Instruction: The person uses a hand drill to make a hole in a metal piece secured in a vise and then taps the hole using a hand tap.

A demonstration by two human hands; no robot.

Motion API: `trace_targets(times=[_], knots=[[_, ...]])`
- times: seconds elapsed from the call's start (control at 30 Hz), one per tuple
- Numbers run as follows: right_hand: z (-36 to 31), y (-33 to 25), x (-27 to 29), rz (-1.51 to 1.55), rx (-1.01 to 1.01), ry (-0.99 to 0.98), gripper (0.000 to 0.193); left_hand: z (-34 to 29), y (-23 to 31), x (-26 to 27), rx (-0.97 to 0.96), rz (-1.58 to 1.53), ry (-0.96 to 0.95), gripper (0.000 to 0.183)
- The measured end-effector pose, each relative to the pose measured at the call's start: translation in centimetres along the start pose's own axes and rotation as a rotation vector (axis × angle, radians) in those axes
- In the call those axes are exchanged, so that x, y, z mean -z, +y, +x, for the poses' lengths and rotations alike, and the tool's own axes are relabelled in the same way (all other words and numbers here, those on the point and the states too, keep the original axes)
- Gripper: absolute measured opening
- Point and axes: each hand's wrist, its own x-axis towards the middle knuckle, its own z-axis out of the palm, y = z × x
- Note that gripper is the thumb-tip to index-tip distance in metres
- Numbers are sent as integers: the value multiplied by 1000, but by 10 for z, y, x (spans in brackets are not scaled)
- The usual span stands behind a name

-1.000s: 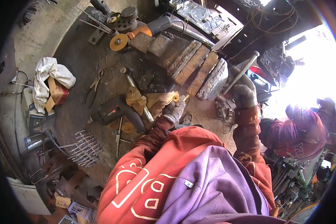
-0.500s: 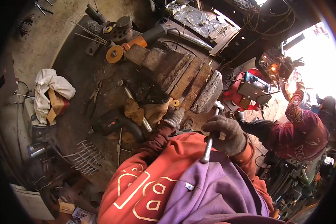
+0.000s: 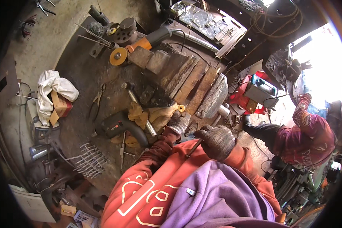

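My left hand (image 3: 178, 122), in a grey work glove, is closed at the near side of the wooden blocks. At its fingertips is a small round yellow piece (image 3: 181, 108) with a dark centre. In front of my body, my right hand (image 3: 217, 141), also gloved, grips a hammer. The hammer head (image 3: 224, 110) shows beyond the glove, and the dark handle end (image 3: 193, 148) sticks out toward my chest. Left of my left hand lie a yellowish leather glove (image 3: 137, 114) and a second hammer (image 3: 133, 95) with a metal handle.
Around the weathered wooden blocks (image 3: 195, 81) lie an orange angle grinder (image 3: 148, 40), pliers (image 3: 97, 99), a black drill (image 3: 116, 127) and a metal rod grid (image 3: 90, 159). To the right, another person (image 3: 298, 140) works beside a red stool (image 3: 241, 99). A carton (image 3: 60, 105) stands left.
My right hand has moved left and turned the hammer, so its handle end now points toward my left. Sparks by the other person have stopped. My left hand stays about where it was.
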Motion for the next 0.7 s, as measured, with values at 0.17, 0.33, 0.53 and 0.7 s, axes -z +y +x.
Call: trace_targets(times=[0.17, 0.33, 0.53, 0.7], knots=[[5, 2, -9, -200, 35, -64, 35, 25, -12, -62, -91, -244, 845, 23], [9, 18, -35, -322, -29, -174, 35, 17, -9, -40, 15, -661, 582, 37], [13, 40, -57, -337, -110, -83, 33, 25, -8, -16, -51, -613, 819, 33], [7, 92, -79, -70, -69, 62, 44, 32, -5, 20, 16, -569, 598, 36]])
